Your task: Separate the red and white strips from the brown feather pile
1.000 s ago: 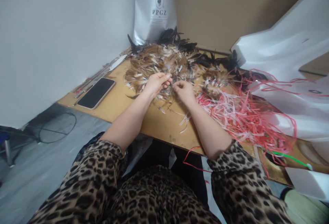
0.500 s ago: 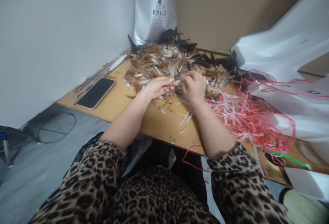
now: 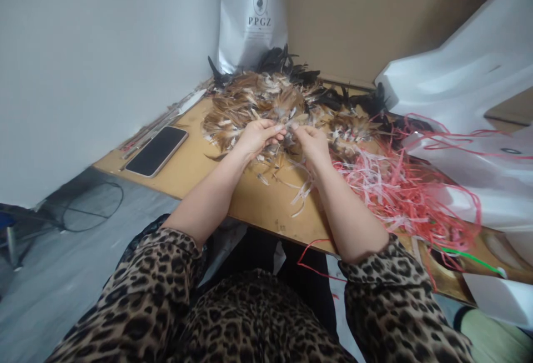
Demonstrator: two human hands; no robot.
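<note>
Over the near edge of a heap of brown, white and black feathers (image 3: 237, 105), my two hands meet almost tip to tip. My left hand (image 3: 260, 138) is closed, its thumb pressed over curled fingers on a few small pale feathers (image 3: 292, 122). From the other side my right hand (image 3: 311, 142) pinches the same small feathers between thumb and fingertips. Their exact number is too blurred to make out. Loose feathers and pale strips (image 3: 306, 190) lie on the wooden tabletop (image 3: 266, 207) below my wrists.
A smartphone (image 3: 156, 151) lies at the table's left side. On the right spreads a tangle of pink and white plastic strips (image 3: 395, 191), beside white plastic sheeting (image 3: 449, 85). A silver printed bag (image 3: 252, 35) stands behind the heap. A green strip (image 3: 470, 252) lies at the lower right.
My right hand has turned and lowered slightly, its fingers now stretched toward the left fingertips rather than bunched above them. My left hand stays nearly in place, its fingers curled a little more.
</note>
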